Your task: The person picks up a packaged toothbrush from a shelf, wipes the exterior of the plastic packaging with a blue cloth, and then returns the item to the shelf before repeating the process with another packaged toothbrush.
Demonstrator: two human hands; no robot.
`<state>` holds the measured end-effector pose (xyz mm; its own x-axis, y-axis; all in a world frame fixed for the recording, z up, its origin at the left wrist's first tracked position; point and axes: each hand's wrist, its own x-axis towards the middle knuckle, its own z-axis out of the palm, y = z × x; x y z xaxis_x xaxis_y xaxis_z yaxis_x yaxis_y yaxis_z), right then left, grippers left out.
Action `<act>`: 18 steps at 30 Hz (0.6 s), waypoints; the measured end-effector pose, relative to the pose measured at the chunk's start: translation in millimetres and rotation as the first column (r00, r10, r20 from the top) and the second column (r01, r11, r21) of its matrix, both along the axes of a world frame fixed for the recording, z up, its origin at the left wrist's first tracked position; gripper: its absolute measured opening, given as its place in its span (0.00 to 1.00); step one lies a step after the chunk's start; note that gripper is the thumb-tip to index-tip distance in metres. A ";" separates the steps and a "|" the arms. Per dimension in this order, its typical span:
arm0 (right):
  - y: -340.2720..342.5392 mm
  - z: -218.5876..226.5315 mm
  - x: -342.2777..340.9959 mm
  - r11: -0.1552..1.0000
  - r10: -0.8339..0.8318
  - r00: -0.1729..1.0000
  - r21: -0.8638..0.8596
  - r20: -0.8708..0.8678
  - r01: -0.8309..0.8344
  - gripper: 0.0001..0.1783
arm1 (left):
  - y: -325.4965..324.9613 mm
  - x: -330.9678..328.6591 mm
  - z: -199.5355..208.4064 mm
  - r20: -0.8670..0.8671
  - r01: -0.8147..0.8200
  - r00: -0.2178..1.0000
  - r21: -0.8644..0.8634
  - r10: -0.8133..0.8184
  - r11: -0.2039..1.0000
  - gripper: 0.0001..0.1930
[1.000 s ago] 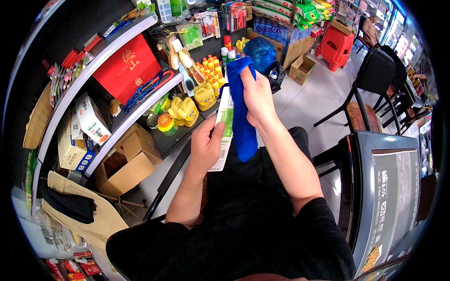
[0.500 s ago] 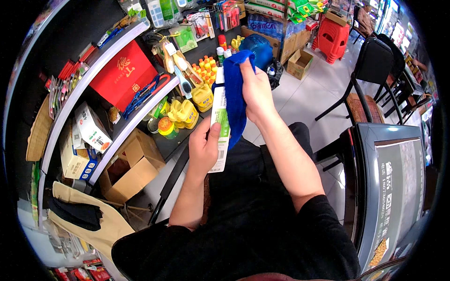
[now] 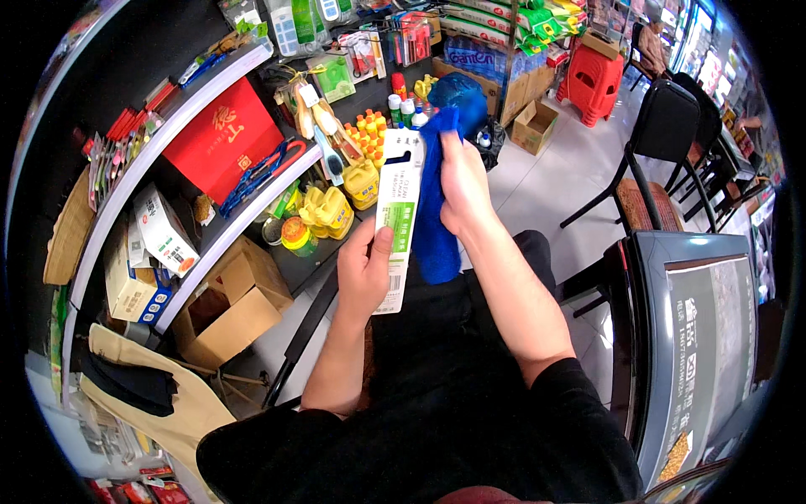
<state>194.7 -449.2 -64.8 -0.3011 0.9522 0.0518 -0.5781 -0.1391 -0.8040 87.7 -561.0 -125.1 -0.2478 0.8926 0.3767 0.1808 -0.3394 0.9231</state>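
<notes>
My left hand (image 3: 361, 267) is closed on the lower part of a long white-and-green cardboard hang card (image 3: 397, 223), with the thumb across its front. A dark hook-shaped slot shows near the card's upper end. Just to the right, my right hand (image 3: 464, 186) grips a blue cloth (image 3: 439, 252) near its top. The cloth hangs down beside and partly behind the card. Whether the two still touch, I cannot tell.
Shelves on the left hold a red box (image 3: 222, 139), yellow bottles (image 3: 326, 212) and hanging brushes (image 3: 330, 155). An open carton (image 3: 239, 302) stands below. On the right are a black chair (image 3: 663, 126), a glass-topped counter (image 3: 705, 336) and red stools (image 3: 590, 80). Further off sits a person (image 3: 652, 44).
The blue cloth has shifted right, off the card's edge, and hangs straighter. More of the card's upper face and its slot now show. My left hand has hardly moved.
</notes>
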 end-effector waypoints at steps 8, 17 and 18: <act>-17.7 -20.8 -20.7 0.951 0.112 0.985 0.275 0.132 -0.145 0.11 | 0.7 -11.1 1.7 -0.115 -0.065 0.991 0.068 0.072 0.996 0.13; -22.7 -24.2 -16.4 0.906 0.022 0.961 0.400 0.277 -0.136 0.09 | 0.2 -46.8 18.9 0.039 0.042 0.998 -0.016 -0.041 0.999 0.17; -24.4 -23.5 -16.4 0.879 0.024 0.954 0.448 0.299 -0.163 0.08 | 10.1 -53.0 34.4 0.060 -0.033 0.998 0.026 0.031 0.999 0.17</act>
<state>178.4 -473.6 -88.3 -0.4553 0.8048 0.3807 -0.3267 0.2467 -0.9124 34.8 -551.0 -90.7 -0.2986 0.8736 0.3843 0.1369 -0.3593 0.9231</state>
